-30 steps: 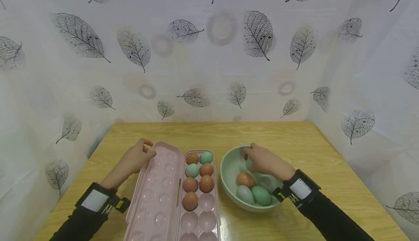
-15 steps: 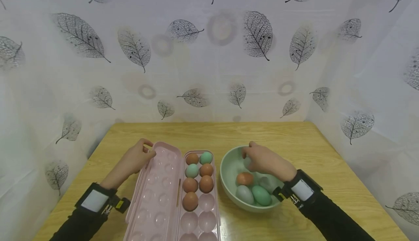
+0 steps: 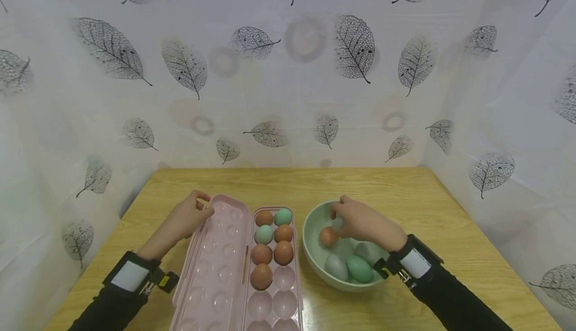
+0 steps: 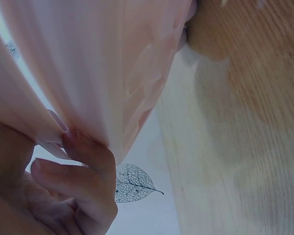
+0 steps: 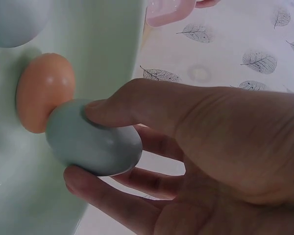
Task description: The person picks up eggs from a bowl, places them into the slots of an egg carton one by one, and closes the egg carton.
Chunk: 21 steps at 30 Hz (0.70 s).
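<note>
My left hand (image 3: pixel 191 216) pinches the far left corner of the pink egg carton's lid (image 3: pixel 225 243), thumb and fingers on its edge, as the left wrist view shows closely. My right hand (image 3: pixel 366 223) reaches into the light green bowl (image 3: pixel 314 231) and holds a pale blue-green egg (image 5: pixel 95 139) between thumb and fingers. Against that egg lies a brown egg (image 5: pixel 45 93) in the right wrist view. Nearer me in the bowl are a whitish egg (image 3: pixel 335 267), a green egg (image 3: pixel 360 269) and a shaded pale egg (image 3: pixel 366 252).
The carton's base (image 3: pixel 293 316) stands left of the bowl, its far cups filled with several brown and green eggs (image 3: pixel 262 276). Its near cups (image 3: pixel 285 303) hold none. All rests on a wooden table (image 3: pixel 382 181) before a leaf-print curtain (image 3: pixel 288 96).
The right hand has shifted slightly left inside the bowl with its egg. The brown egg beside it has rolled a little leftward and away from me. The left hand stays put.
</note>
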{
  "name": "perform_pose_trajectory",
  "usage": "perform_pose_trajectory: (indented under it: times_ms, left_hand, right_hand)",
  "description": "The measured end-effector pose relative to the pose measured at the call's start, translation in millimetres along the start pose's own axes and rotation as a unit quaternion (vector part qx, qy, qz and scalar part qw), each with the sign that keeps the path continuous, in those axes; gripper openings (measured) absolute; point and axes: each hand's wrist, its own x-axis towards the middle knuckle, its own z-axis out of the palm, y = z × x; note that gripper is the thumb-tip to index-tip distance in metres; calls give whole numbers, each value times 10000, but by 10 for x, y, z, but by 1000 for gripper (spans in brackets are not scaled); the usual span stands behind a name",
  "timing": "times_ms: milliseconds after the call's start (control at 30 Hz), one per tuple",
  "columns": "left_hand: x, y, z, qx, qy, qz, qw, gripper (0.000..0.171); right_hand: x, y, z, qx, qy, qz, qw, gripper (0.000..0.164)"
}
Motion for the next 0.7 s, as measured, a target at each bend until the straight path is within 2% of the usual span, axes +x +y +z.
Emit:
perform_pose_trajectory:
  times_ms: [300,500,700]
  left_hand:
    - [-2,14,-14,16,-4,-14,10000,54]
    - [-6,18,-15,-6,13,-16,10000,54]
    - [-21,14,-3,-47,9,-1,10000,54]
  right_hand:
    - [-2,-38,-3,-40,42,-70,10000,40]
    - [-21,-84,-19,-50,180,-162,9997,34]
    - [-43,-155,-30,95,63,-50,9999,40]
